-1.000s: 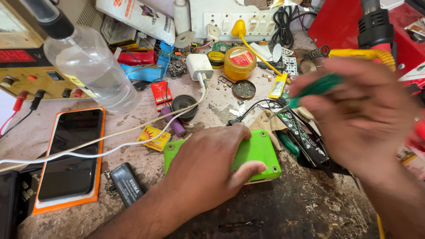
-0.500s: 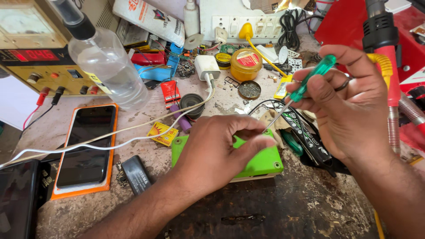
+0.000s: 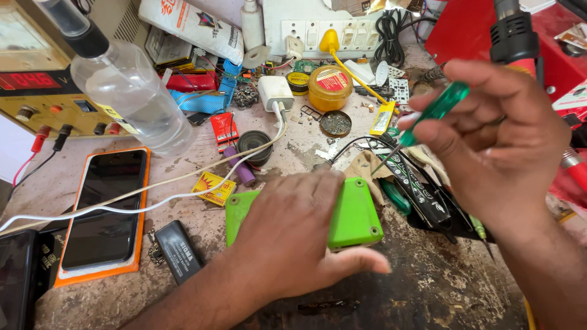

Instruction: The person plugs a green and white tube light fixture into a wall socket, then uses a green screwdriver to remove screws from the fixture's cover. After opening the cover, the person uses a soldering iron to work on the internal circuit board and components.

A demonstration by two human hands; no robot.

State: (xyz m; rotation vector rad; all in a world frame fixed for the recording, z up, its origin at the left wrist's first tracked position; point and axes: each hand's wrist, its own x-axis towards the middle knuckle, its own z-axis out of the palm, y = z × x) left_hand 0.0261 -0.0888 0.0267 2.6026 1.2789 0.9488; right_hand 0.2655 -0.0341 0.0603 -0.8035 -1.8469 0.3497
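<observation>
Two hands at work, one green case, one screwdriver. Left hand (image 3: 293, 238) lies palm-down across the green plastic case (image 3: 358, 214), near the tabletop's (image 3: 428, 287) front edge; fingers spread flat, thumb stretched along the case's near side, pressing rather than gripping. Case lies flat, two corner screw holes visible on its bare right part. Right hand (image 3: 495, 146) raised above the right side of the tabletop, fingers pinched around a green-handled screwdriver (image 3: 422, 122); its tip slants down-left, hanging just above the case's far right corner, not touching. Half a second ago the screwdriver stood further back and higher; the tip has since dropped closer to the case. Left hand unchanged on the case.

Left of the case: one black battery (image 3: 178, 250), one phone in an orange cover (image 3: 104, 211), one white cable (image 3: 153, 198) trailing across it. Beyond: one small yellow box (image 3: 211, 188), one clear plastic bottle (image 3: 128, 91), one white charger (image 3: 275, 93), one round yellow tin (image 3: 330, 87).
</observation>
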